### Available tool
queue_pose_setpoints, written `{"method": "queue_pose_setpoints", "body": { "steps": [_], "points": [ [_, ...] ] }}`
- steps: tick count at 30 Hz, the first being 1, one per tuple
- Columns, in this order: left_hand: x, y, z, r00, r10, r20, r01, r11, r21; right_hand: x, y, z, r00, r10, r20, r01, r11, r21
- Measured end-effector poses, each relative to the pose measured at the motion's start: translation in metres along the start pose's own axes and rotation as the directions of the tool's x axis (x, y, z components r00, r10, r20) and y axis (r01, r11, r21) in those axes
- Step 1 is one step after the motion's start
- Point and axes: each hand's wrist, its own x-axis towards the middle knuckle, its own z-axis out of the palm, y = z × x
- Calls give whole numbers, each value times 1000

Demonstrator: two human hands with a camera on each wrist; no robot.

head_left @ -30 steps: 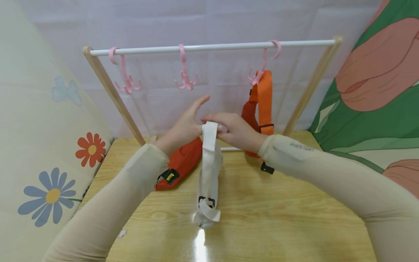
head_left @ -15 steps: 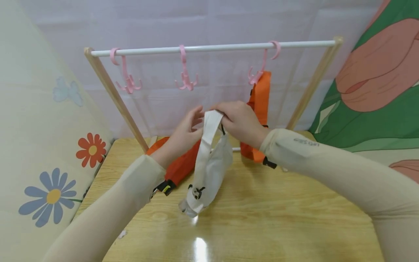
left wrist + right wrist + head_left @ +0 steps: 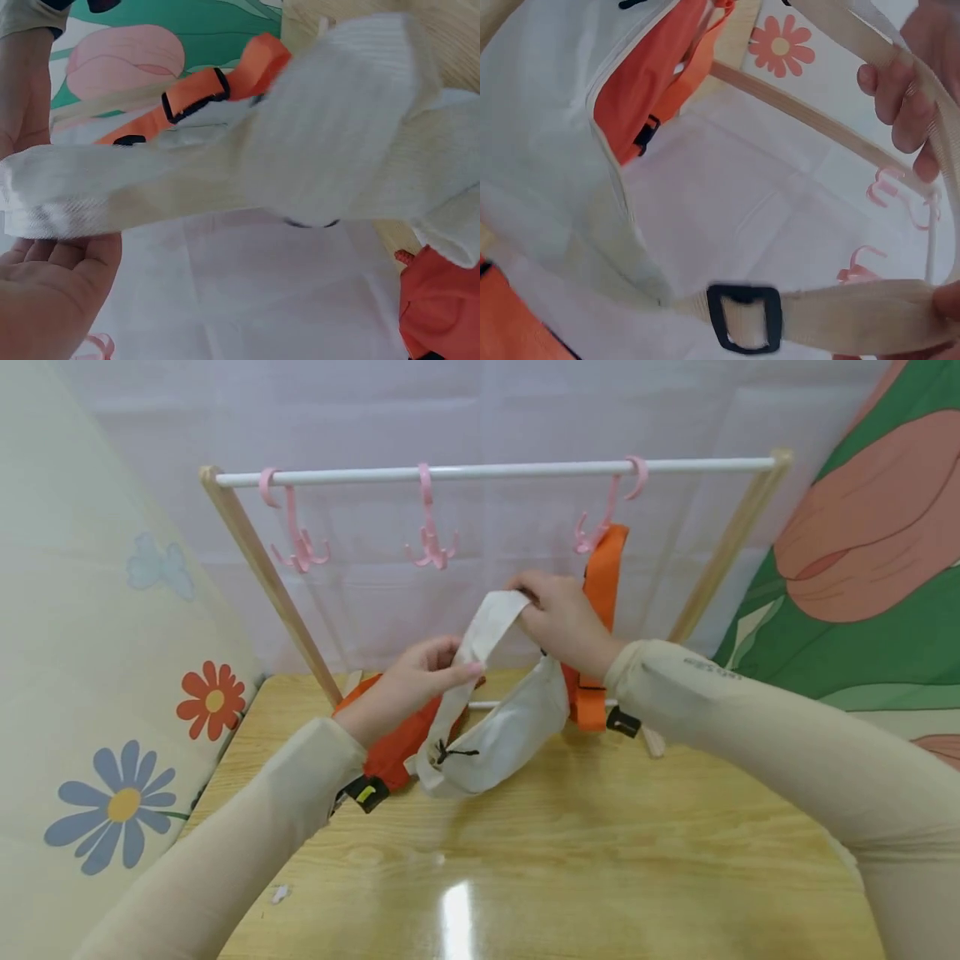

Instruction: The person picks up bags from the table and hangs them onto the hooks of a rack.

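Note:
A white waist bag (image 3: pixel 521 735) hangs by its strap between both hands, above the wooden table. My right hand (image 3: pixel 562 618) grips the top of the strap's loop. Lower on the left side, my left hand (image 3: pixel 412 681) holds the strap with its thumb lying across the front. From the right wrist view, the left fingers (image 3: pixel 907 124) curl at the strap and a black buckle (image 3: pixel 715 319) shows on the webbing. The strap (image 3: pixel 180 187) stretches across the left wrist view, partly blurred.
Behind the hands stands a rack with a white rail (image 3: pixel 510 469) and wooden posts. Pink hooks (image 3: pixel 431 547) hang from it; an orange bag (image 3: pixel 603 577) hangs from the right one. A red-orange bag (image 3: pixel 401 743) lies on the table (image 3: pixel 600 860) at left.
The white bag has swung from edge-on to broadside and risen slightly. My right hand has moved up and right with the strap, while my left hand has slid lower along it.

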Motion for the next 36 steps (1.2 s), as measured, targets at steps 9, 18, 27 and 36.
{"method": "queue_pose_setpoints", "body": {
  "steps": [9, 18, 27, 36],
  "points": [
    [2, 3, -4, 991, 74, -116, -46, 973, 227, 16, 15, -2, 959, 226, 169, -264, 930, 255],
    [3, 7, -23, 976, 100, -193, -75, 988, 135, 21, 30, -11, 889, 152, 431, -287, 919, 268],
    [4, 1, -53, 987, 3, -159, 15, 994, 108, 18, 36, -11, 835, 63, 546, -325, 858, 397],
    [10, 3, -53, 974, 26, -225, 17, 982, 188, 20, 34, 0, 914, 155, 376, -353, 760, 546]
  ]
}}
